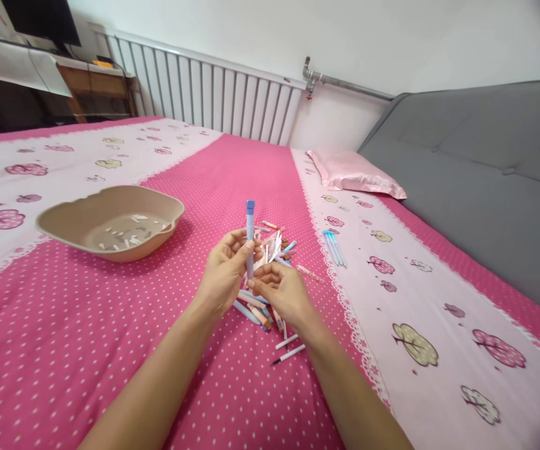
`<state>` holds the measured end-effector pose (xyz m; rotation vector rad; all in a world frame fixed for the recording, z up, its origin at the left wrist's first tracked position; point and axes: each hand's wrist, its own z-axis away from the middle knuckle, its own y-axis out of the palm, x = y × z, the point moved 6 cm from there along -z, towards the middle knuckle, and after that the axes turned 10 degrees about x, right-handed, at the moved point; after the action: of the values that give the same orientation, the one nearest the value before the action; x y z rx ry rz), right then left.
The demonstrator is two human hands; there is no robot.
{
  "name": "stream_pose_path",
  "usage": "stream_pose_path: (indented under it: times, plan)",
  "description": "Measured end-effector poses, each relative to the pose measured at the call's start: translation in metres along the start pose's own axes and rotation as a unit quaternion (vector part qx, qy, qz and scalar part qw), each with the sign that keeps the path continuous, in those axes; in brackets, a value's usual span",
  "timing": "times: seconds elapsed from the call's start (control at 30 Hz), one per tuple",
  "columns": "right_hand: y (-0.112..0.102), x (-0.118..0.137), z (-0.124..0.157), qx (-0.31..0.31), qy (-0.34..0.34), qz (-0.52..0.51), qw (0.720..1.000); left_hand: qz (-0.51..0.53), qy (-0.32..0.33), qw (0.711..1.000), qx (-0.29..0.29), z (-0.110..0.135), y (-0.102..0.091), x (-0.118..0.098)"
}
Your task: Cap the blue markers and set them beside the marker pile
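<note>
A pale blue pen [250, 225] with a darker blue top stands upright between my hands. My left hand [227, 265] is closed around its middle, thumb along the near side. My right hand [282, 289] pinches the pen's lower end between thumb and fingers. Beneath and behind both hands lies a loose pile of pens and pen parts [252, 300], partly covered by them. Near my right wrist are a slim white piece [286, 342] and a white stick with a dark tip [289, 354].
To the left sits a beige basin [110, 215] holding small white and grey pieces. Several light blue pens [334, 249] lie side by side at right. A pink pillow [354, 174] rests near the grey headboard [476, 150]. A white radiator [204, 87] lines the wall behind the bed.
</note>
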<state>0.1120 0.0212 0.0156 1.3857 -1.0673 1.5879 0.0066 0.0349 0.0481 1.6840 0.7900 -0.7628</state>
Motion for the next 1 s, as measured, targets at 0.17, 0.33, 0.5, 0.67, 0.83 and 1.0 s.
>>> stream_pose_path:
  times: [0.17,0.33,0.5,0.67,0.83,1.0]
  plan:
    - [-0.001,0.0,-0.001,-0.019,-0.012,0.013,1.0,0.015,-0.004,1.0,0.009,0.0,0.002,0.0]
    - [0.0,0.001,0.0,-0.021,-0.009,-0.005,1.0,0.015,-0.011,1.0,0.009,0.0,0.0,0.001]
    - [0.001,0.002,0.001,-0.018,-0.005,-0.004,1.0,-0.031,-0.012,0.999,0.008,0.0,-0.002,0.0]
    - [0.004,-0.001,0.002,-0.005,0.02,0.025,0.999,-0.092,0.027,0.994,-0.048,0.0,-0.015,-0.015]
    - [0.01,0.0,0.004,0.016,0.036,0.067,0.997,-0.103,0.093,0.983,-0.121,-0.001,-0.037,-0.034]
    - [0.013,-0.002,0.004,0.029,0.04,0.093,0.994,-0.109,0.093,0.979,-0.142,-0.001,-0.045,-0.035]
